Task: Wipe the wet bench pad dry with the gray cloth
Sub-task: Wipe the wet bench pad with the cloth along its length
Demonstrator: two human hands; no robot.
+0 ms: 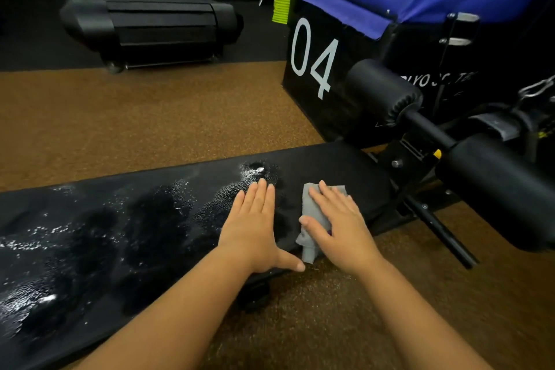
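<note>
While the right hand (339,225) lies flat with fingers spread on the gray cloth (312,219), hiding most of it, the cloth rests on the pad (135,234) near its right end, one corner hanging over the near edge. The left hand (255,225) presses flat on the pad just beside it, fingers together, thumb out. Water (258,170) beads left of both hands. The pad's left end is cut off.

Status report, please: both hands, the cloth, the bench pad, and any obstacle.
Left hand flat on bench pad, empty. Right hand flat, pressing gray cloth at pad's right end. Water droplets left of the hands. Nothing in the way.
</note>
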